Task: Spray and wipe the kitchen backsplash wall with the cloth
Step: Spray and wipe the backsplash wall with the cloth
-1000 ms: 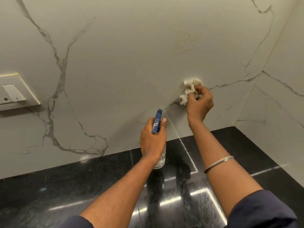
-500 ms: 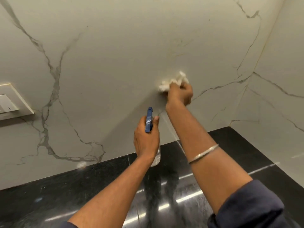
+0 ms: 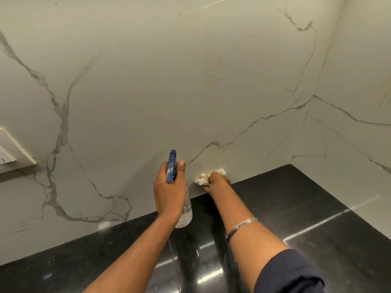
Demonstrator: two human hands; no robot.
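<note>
The backsplash wall (image 3: 169, 85) is pale marble with grey veins. My right hand (image 3: 218, 181) presses a crumpled white cloth (image 3: 202, 178) against the wall's bottom strip, just above the black counter (image 3: 306, 208). My left hand (image 3: 169, 192) holds a clear spray bottle (image 3: 186, 212) with a blue trigger head (image 3: 171, 167), upright, left of the cloth and a little off the wall. The nozzle points at the wall.
A cream switch plate (image 3: 14, 153) sits on the wall at the far left. The side wall (image 3: 359, 102) meets the backsplash in a corner at the right. A metal bangle (image 3: 241, 226) circles my right forearm. The glossy counter reflects ceiling lights.
My right hand has carried the cloth from mid-wall down to the wall's bottom edge by the counter. My left hand kept the bottle in about the same spot.
</note>
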